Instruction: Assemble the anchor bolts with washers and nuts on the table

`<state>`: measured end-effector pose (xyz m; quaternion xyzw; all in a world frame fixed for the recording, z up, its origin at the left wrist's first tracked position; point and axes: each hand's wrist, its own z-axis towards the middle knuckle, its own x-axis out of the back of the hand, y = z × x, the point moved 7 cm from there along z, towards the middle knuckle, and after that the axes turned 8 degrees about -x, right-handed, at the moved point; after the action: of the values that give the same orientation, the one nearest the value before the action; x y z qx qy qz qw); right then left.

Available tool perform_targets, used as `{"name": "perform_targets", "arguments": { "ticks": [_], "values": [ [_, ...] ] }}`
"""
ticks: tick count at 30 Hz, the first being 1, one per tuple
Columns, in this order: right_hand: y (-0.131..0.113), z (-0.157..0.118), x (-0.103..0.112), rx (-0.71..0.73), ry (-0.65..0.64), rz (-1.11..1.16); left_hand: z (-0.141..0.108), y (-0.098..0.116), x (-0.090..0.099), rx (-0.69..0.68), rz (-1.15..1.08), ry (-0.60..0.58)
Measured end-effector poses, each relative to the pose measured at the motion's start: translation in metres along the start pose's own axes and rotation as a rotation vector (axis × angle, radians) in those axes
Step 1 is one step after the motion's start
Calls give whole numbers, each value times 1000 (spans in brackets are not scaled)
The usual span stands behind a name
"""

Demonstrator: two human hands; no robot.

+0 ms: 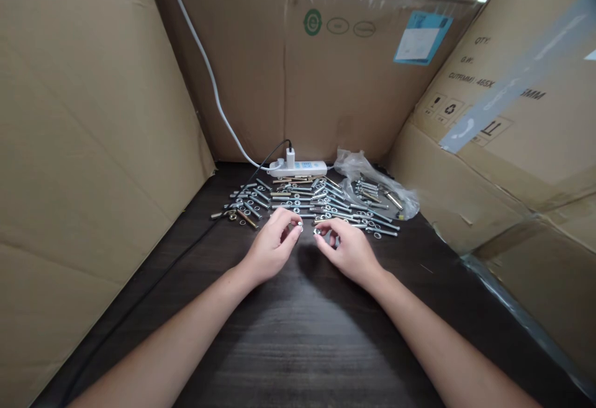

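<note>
My left hand (274,243) is closed in a pinch, thumb against fingers, on a small silvery metal piece (300,226) too small to name for sure. Facing it across a narrow gap, my right hand (349,248) pinches another small metal piece (317,231) that looks like a nut. The two pieces are apart. Just beyond my fingertips lie many metal bolts (338,203), mostly silver with some brass-coloured, spread on the dark table. Loose washers (377,235) and nuts lie among them.
A white power strip (305,168) with a plugged-in charger (290,158) stands at the back. A black cable (186,249) runs along the left. Clear plastic bag (354,166) with bolts lies back right. Cardboard walls (344,97) enclose the dark tabletop (298,346).
</note>
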<state>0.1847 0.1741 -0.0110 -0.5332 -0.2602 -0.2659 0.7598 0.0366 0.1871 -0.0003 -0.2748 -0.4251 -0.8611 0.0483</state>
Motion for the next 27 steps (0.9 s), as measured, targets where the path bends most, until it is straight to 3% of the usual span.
{"name": "perform_targets", "arguments": {
  "ticks": [8, 27],
  "values": [
    [-23, -7, 14, 177, 128, 133, -8, -4, -25, 99, -241, -182],
    [-26, -11, 4, 232, 20, 105, -8, -3, -29, 89, -282, -174]
  ]
}}
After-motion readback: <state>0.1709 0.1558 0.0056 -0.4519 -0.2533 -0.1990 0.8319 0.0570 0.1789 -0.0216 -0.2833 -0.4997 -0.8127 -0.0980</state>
